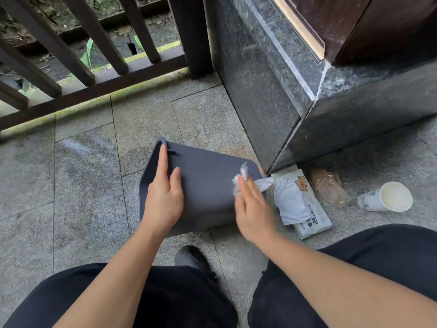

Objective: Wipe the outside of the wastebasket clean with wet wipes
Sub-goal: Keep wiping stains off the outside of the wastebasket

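Head view: the grey wastebasket point(203, 185) is tipped over on the paved floor point(89, 176), one flat side up. The left hand point(163, 197) is laid flat on it, fingers point(163, 162) spread, gripping nothing. A crumpled wet wipe point(243, 176) is pinched in the right hand point(253, 209) at the basket's right edge. Likely light, stiff, smooth plastic; best steadied by the rim. The wipes pack point(305, 204) lies just beside.

Wastebasket point(205, 185): dark grey, lying on its side on the stone floor point(82, 185).
Left hand point(163, 197): flat on its side.
Right hand point(253, 209): presses a crumpled wet wipe point(243, 176) against it.
Wipes pack point(305, 209): just right of it.
Paper cup point(387, 197): tipped over.
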`<state>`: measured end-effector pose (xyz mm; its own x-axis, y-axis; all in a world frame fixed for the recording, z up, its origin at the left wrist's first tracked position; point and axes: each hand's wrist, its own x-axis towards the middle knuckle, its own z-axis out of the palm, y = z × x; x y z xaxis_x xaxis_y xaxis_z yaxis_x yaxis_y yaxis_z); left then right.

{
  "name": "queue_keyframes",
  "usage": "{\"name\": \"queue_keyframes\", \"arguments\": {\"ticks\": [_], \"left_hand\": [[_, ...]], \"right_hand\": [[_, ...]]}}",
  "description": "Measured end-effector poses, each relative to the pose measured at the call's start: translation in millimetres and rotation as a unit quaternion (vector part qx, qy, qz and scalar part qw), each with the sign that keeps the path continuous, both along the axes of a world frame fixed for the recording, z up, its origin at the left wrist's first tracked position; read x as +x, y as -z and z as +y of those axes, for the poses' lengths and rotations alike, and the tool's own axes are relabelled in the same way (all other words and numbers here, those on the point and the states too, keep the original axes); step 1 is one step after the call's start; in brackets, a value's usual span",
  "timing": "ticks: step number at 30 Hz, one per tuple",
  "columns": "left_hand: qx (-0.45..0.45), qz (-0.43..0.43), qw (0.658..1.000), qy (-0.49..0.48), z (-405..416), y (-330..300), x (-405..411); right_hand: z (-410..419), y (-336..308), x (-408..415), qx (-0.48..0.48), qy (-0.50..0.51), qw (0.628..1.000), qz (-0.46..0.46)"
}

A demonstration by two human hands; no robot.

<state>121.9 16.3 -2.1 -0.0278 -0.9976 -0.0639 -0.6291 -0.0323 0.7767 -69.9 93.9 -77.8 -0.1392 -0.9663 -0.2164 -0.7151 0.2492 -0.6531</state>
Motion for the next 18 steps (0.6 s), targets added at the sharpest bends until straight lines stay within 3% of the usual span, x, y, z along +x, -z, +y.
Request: {"name": "queue_keyframes", "arguments": {"ticks": [2,5,8,13,18], "left_hand": [[0.002,-0.008,1.000,-0.003,3,-1,-1],[0.003,0.008,1.000,-0.013,4,0,2],[0.010,0.038,0.999,-0.014,2,4,7],[0.034,0.084,0.996,-0.022,5,0,3],[0.025,0.101,0.994,-0.018,5,-6,2]], "right_hand": [[-11,6,-13,0.039,0.101,0.993,-0.036],[-34,3,-15,0.019,0.258,0.955,-0.147],[-52,0,-23,0.023,0.325,0.931,-0.167],[-64,2,-21,0.094,0.260,0.948,-0.158],[-76,-15,16,0.002,0.067,0.993,-0.093]]}}
